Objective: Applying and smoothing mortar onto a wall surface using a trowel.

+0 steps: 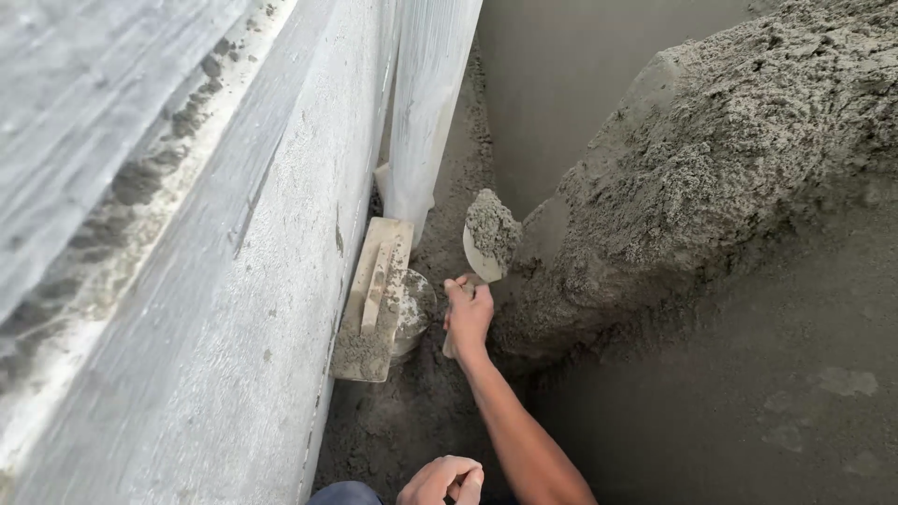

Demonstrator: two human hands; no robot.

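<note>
My right hand (468, 313) is out at arm's length, wrapped tight round the handle of a trowel (485, 252), blade up and loaded w/ a heap of grey mortar (493, 227). It's just beside the big mortar pile (720, 159) on the right. Left hand (441, 481) sits near me at the bottom edge, curled into a loose fist (can't tell if it's holding anything). Wooden float (372, 299) leans on the plastered wall (234, 327) at left, round pan (413, 309) behind it, on the floor.

Building site: mortar heap (711, 168), plastered wall (234, 309).
</note>
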